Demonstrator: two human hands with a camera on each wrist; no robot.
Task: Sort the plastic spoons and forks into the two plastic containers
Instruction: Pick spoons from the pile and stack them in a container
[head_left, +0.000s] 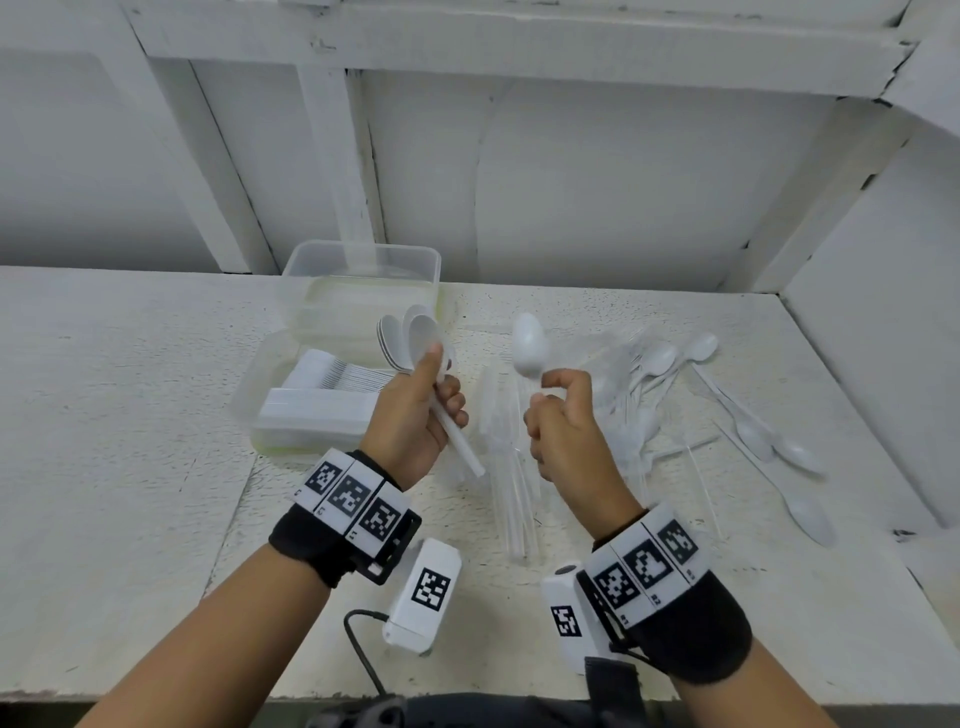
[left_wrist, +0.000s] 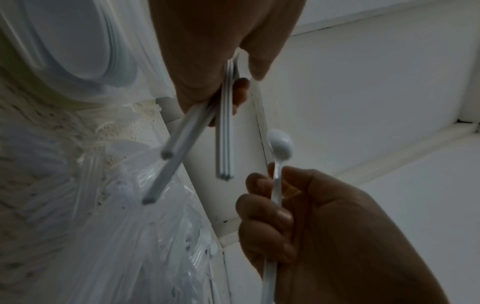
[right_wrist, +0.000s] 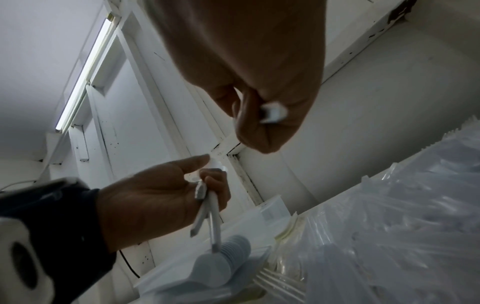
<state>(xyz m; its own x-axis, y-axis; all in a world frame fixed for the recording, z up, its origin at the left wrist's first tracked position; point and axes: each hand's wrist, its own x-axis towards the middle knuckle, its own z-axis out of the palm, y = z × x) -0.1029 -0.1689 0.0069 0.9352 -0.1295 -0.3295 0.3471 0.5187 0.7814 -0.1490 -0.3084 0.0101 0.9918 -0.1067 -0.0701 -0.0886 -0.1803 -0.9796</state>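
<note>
My left hand (head_left: 431, 400) grips a bundle of several white plastic spoons (head_left: 410, 343), bowls up, handles sticking out below the palm (left_wrist: 226, 131). My right hand (head_left: 556, 415) holds one white spoon (head_left: 530, 345) upright by its handle, close to the right of the bundle; the same spoon (left_wrist: 280, 148) shows in the left wrist view. Two clear plastic containers sit behind my left hand: the near one (head_left: 260, 384) holds stacked white cutlery, the far one (head_left: 363, 270) looks empty. Loose spoons (head_left: 748, 415) and clear-wrapped cutlery (head_left: 511, 483) lie on the counter.
The white counter (head_left: 114, 415) ends at a wall behind and a side wall (head_left: 893, 312) on the right. Crinkled clear wrapping (right_wrist: 389, 236) covers the pile by my right hand. A black cable (head_left: 363, 654) runs off the front edge.
</note>
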